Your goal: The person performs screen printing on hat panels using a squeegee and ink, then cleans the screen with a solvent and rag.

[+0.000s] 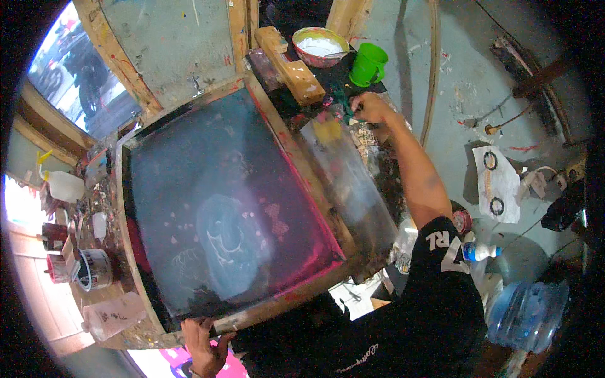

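A large wooden-framed printing screen lies tilted in front of me, its dark mesh stained pink along the right and near edges, with a pale smear in the middle. My left hand grips the near left corner of its wooden frame, fingers over the edge and thumb below. Out at the far right, my right hand is closed at the messy bench beside a green mug. Its fingers meet near some dark green stuff, perhaps a rag; what they hold is hidden.
Beyond the screen lie a wooden-handled squeegee and a bowl of white paste. A paint-stained board runs along the screen's right side. At left stand a tub and a white spray bottle. A big water bottle is at lower right.
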A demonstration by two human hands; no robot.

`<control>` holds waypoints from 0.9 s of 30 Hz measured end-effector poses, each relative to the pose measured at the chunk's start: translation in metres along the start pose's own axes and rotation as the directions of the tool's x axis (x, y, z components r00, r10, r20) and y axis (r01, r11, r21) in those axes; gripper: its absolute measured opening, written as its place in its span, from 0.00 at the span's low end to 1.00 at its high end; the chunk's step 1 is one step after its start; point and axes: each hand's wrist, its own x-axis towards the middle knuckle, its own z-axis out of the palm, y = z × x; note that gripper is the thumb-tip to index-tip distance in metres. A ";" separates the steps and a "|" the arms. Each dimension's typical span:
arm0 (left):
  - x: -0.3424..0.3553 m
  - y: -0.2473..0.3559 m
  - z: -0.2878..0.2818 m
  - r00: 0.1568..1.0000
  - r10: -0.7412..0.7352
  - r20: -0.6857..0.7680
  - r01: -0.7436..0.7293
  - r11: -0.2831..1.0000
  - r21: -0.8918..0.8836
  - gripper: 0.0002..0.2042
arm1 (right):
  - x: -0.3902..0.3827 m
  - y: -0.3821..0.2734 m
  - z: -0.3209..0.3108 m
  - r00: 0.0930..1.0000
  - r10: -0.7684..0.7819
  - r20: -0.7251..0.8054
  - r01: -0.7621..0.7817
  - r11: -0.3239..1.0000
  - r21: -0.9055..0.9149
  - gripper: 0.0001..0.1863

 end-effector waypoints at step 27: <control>0.014 0.015 -0.009 0.952 0.191 -0.241 -0.186 0.982 0.044 0.21 | -0.081 -0.374 -0.067 0.982 -0.190 0.022 0.112 0.661 0.742 0.12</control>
